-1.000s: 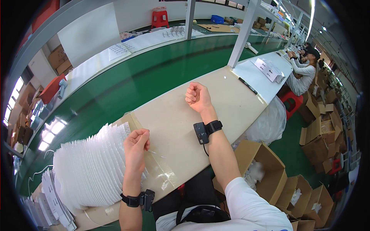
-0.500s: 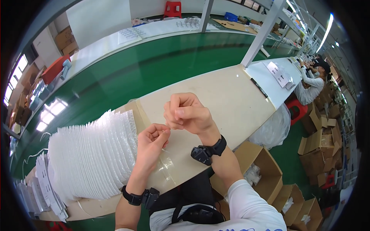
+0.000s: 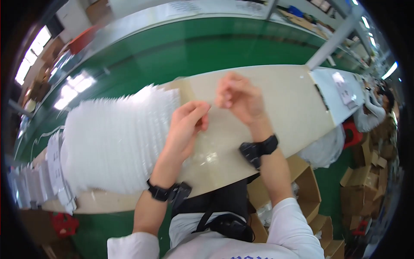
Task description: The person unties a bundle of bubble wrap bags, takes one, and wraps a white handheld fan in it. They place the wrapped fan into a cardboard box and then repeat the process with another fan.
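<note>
Over the tan tabletop, my left hand [image 3: 188,126] is closed in a pinch, thumb against the curled fingers. It hovers by the right end of a long row of white bubble-wrap sleeves [image 3: 114,144] packed upright side by side. My right hand [image 3: 242,97] is raised a little farther off and to the right, blurred, its fingers curled in. A gap separates the two hands. Anything between the fingers of either hand is too small or hidden to make out. Each wrist wears a black strap with a small black device.
Flat white and grey pieces [image 3: 55,170] stand at the table's left end. A dark pen-like stick [image 3: 321,97] lies near a white box [image 3: 343,90] at right. A metal post [image 3: 332,43] rises from the table. Open cartons [image 3: 302,183] sit below right; a person [image 3: 371,113] works beyond.
My hands have drawn apart, the right one moving up and away from the left. The whole view has shifted, so the table sits higher and the sleeves lie farther right in it.
</note>
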`<state>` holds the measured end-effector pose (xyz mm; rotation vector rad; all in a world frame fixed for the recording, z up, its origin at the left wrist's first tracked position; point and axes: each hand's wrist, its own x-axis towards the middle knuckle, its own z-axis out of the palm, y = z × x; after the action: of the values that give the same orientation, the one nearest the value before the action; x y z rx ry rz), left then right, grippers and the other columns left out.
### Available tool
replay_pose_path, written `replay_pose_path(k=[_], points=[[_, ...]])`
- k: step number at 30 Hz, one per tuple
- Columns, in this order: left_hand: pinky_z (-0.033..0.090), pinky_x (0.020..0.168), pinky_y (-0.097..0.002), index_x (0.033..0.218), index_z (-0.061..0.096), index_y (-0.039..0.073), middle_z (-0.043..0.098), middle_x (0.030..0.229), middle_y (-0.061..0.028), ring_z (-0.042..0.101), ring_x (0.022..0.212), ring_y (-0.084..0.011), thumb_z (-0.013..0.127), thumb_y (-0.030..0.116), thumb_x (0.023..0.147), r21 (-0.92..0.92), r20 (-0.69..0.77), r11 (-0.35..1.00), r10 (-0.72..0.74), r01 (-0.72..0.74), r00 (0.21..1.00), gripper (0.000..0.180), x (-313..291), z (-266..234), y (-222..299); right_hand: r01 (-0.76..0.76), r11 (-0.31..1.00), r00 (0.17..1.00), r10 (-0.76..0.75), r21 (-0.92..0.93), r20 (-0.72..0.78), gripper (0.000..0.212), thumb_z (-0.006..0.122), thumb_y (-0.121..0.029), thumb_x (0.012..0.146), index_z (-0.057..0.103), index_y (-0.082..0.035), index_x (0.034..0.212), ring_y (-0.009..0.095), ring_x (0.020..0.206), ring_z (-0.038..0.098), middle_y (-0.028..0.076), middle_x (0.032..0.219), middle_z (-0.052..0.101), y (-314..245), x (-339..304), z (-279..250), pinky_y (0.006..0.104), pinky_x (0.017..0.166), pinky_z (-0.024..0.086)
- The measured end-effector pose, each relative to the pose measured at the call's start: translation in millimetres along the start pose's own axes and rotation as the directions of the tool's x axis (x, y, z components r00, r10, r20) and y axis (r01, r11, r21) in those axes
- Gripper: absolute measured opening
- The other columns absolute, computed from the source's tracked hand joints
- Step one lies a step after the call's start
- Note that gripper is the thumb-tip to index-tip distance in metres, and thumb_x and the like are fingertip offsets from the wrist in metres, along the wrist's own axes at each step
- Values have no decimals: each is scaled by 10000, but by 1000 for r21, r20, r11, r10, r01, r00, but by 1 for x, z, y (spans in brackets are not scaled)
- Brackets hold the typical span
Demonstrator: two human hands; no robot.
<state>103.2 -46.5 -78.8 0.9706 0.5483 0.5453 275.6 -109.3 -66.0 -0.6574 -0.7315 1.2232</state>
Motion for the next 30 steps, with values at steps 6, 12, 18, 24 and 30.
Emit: replay_pose_path(k=[6,12,18,24,30], points=[[358,572,-270,909,580,22,484,655,-3,438,591,-121,580,147,906,-410,55,911,-19,40,998,125,7,-18,15,-1,1000,1000,1,-9,-3,177,551,-188,894,511,-57,782,144,560,426,24,658,441,1,1,-16,290,572,341],[332,581,-290,885,550,24,439,641,-12,391,587,-143,535,134,913,-618,139,785,69,32,988,114,-3,-24,38,-11,995,999,7,-95,-41,156,550,-191,892,515,-67,806,134,566,435,21,663,454,2,5,-23,286,582,342],[325,585,-289,844,525,37,363,632,3,355,587,-140,524,129,908,-660,145,751,83,34,986,112,-3,-22,43,-26,990,998,17,-138,-60,147,557,-195,887,517,-72,816,130,572,452,15,669,474,1,11,-30,286,587,351],[313,581,-290,816,504,49,328,642,5,325,586,-139,534,124,885,-687,45,727,33,7,998,106,6,-29,35,-20,991,989,0,-130,-151,137,566,-191,877,522,-74,822,130,578,466,17,667,495,3,11,-41,290,595,364],[306,574,-292,804,498,56,330,650,-1,317,587,-140,533,123,873,-684,-29,730,-7,-15,1000,103,8,-36,27,-29,992,984,7,-122,-178,126,570,-184,871,525,-75,827,135,577,471,21,664,502,5,6,-45,296,595,371]])
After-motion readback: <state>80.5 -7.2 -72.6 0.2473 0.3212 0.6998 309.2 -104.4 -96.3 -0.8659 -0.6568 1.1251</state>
